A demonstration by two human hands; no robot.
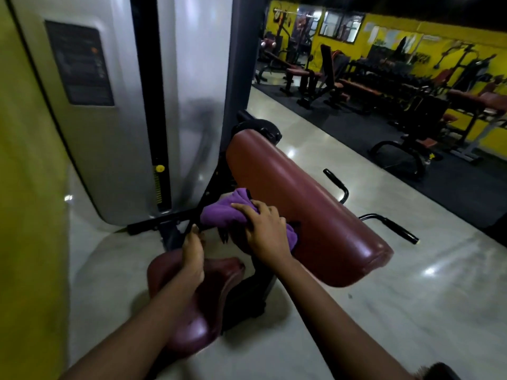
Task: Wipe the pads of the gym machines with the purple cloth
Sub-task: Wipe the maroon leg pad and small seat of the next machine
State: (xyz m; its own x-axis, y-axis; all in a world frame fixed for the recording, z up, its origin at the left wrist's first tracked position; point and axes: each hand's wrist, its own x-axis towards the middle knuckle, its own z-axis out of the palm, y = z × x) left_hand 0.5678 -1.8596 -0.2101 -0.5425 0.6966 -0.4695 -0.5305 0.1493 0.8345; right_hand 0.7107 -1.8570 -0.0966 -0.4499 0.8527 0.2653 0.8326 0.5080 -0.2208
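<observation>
- Against the left flank of the long maroon pad (307, 212), near its lower end, the purple cloth (225, 213) sits bunched up, part of it hanging off the pad's edge.
- The right hand (264, 229) lies on top of the cloth, its fingers (262, 208) bent over the folds and gripping them, pressing the cloth onto the pad.
- The left hand (193, 259) reaches forward above the maroon seat pad (192, 316), fingers (196, 238) straight and pressed together, tips pointing at the black machine frame (167, 220); whether they touch it cannot be told.
- Behind the pads stands the grey weight-stack cover (115, 127) with a yellow pin (159, 168).
- Two black handles (393, 227) stick out to the right of the long pad.
- Glossy pale floor (411, 283) runs underneath; benches (356, 89) stand far off by a yellow wall (397, 26).
</observation>
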